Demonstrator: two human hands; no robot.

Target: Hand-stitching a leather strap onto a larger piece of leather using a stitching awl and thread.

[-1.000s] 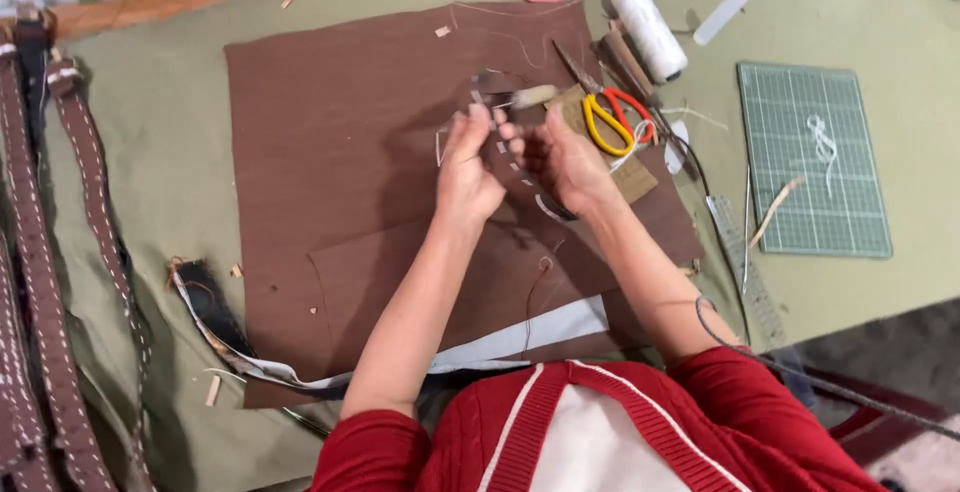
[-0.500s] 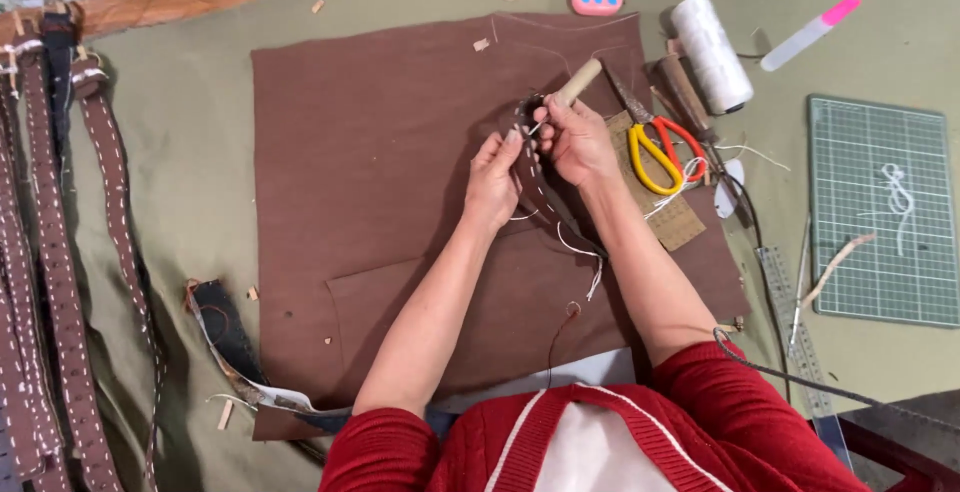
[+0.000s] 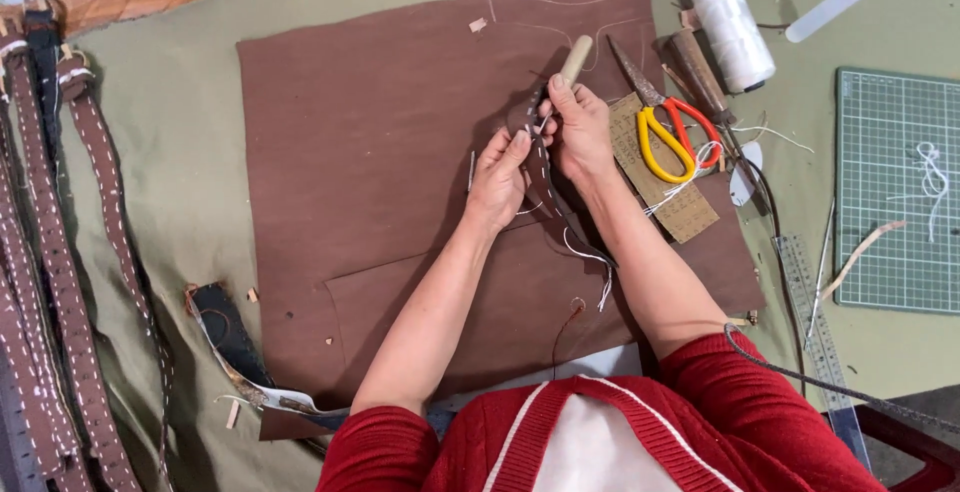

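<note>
Over brown leather sheet (image 3: 380, 152): left hand (image 3: 497, 180) pinching dark stitched strap (image 3: 545, 177), right hand (image 3: 580, 127) gripping wooden-handled tool (image 3: 575, 57) at strap's top. Just right of sheet: yellow/red scissors (image 3: 670, 132), white thread spool (image 3: 730, 22), green cutting mat (image 3: 895, 192). Left of sheet: stitched belts (image 3: 60, 252).

Matt brown leather strap (image 3: 545, 177) with white stitching in my left hand (image 3: 497, 180), smooth pale wooden tool handle (image 3: 574, 57) in my right hand (image 3: 580, 132), matt brown felt-like mat (image 3: 380, 172), glossy yellow-and-red plastic scissors handles (image 3: 665, 132), dull olive cloth on counter (image 3: 190, 152)
</note>
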